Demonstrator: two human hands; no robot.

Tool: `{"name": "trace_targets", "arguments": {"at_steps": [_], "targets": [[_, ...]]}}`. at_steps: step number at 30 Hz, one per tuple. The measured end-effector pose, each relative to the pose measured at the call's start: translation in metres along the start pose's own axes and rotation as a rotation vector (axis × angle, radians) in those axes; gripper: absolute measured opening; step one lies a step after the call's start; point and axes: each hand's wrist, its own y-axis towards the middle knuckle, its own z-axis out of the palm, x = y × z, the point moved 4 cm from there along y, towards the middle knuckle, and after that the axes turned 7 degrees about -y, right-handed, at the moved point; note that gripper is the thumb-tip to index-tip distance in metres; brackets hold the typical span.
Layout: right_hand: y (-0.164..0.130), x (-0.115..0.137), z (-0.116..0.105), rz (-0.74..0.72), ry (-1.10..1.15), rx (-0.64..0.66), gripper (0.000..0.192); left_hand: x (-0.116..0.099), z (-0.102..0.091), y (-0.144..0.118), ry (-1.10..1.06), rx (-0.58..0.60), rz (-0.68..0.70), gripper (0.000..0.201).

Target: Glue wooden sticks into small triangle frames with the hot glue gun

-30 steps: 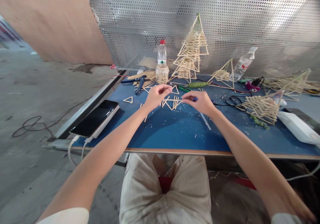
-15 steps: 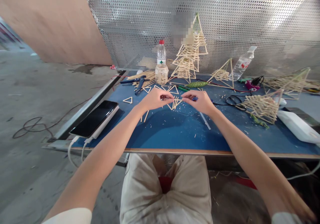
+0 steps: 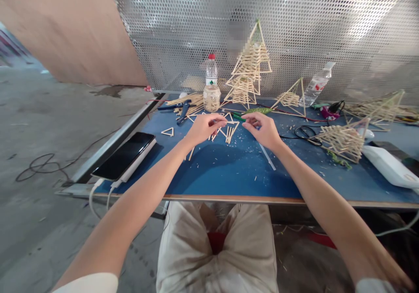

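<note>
Blue work table with a pale wooden front edge, set against a perforated metal screen; bare concrete floor to the left, a slanted brown board behind. The table top is matt and strewn with fine wood chips. Left hand, fingertips pinched together above the table, near a loose cluster of thin pale sticks; whether a stick lies between the fingertips cannot be told. Right hand, fingers curled with thumb and forefinger nearly meeting, just right of the same sticks; its hold cannot be told. Behind them: a tall tiered stick tree, a clear plastic bottle with a red cap, a jar. At right, a stick pyramid. At left, a small flat stick triangle and a dark glossy phone on a white block.
</note>
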Motion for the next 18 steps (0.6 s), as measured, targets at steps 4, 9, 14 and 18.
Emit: {"name": "trace_targets", "arguments": {"at_steps": [4,9,14,18], "targets": [[-0.0001,0.0024,0.0012,0.057,0.039,0.044,0.022,-0.0014,0.0037,-0.0014,-0.035,0.004,0.002,0.025],[-0.0018,0.0013,0.0057,0.122,0.104,0.088,0.031,-0.0057,0.0074,-0.0030,-0.083,0.012,-0.016,0.026],[-0.0024,-0.0005,0.0076,0.128,0.121,0.060,0.030,-0.0095,0.0089,-0.0040,-0.082,0.039,-0.019,0.027],[-0.0028,0.0022,0.0069,0.131,0.135,0.058,0.026,-0.0096,0.0089,-0.0043,-0.083,0.044,-0.028,0.029]]}}
